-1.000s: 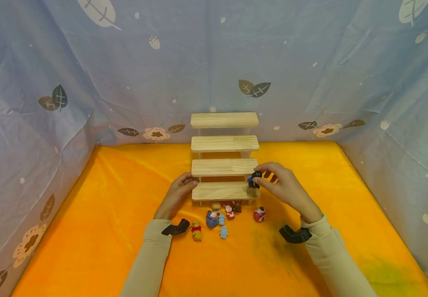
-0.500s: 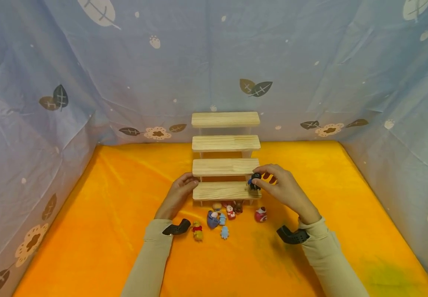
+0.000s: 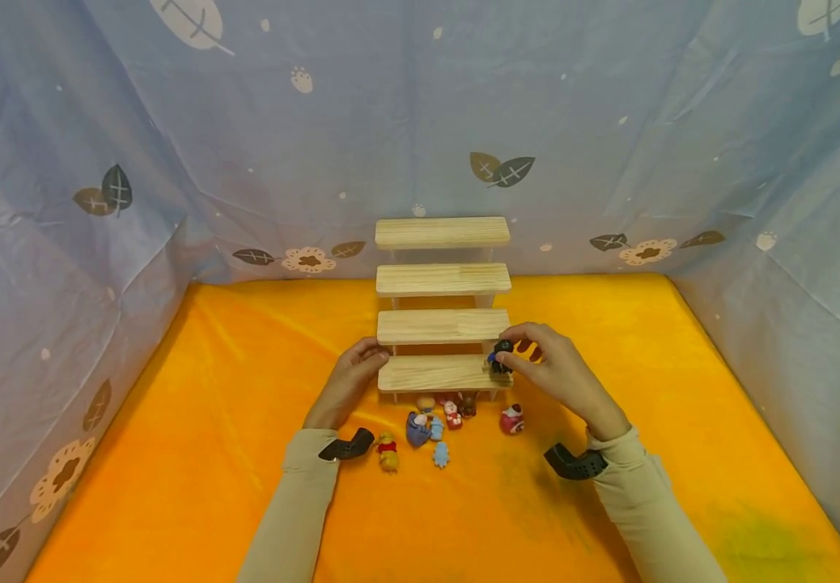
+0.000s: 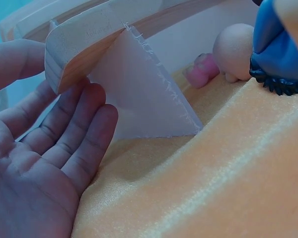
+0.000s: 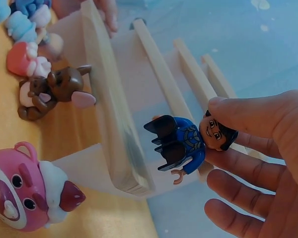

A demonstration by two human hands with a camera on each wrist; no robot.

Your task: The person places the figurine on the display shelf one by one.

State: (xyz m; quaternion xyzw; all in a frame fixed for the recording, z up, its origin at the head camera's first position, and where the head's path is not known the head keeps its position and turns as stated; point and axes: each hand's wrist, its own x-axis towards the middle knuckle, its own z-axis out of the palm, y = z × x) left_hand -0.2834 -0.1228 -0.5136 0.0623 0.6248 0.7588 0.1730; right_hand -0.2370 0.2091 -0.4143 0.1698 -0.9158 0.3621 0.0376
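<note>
My right hand (image 3: 554, 364) pinches a toy figure (image 5: 186, 141) by its head between thumb and fingers. Dressed in blue with black legs, the figure hangs over the right end of the lowest board, its feet apart from the wood in the right wrist view. At the left end of that board, my left hand (image 3: 350, 376) holds the wooden stepped shelf (image 3: 442, 326), thumb against the edge and fingers beneath, as the left wrist view shows (image 4: 64, 109). In front lie a pink bear figure (image 5: 25, 186), a brown animal figure (image 5: 54, 91) and a yellow bear figure (image 3: 388, 453).
More small figures cluster before the shelf, among them a dark blue one (image 3: 417, 430) and a light blue one (image 3: 440, 455). A yellow-orange cloth (image 3: 245, 486) covers the surface. Patterned blue-grey fabric (image 3: 362, 121) hangs behind and at both sides.
My right hand has come down very slightly with the toy figure. The left hand stays at the shelf's left end, and the other figures lie as before.
</note>
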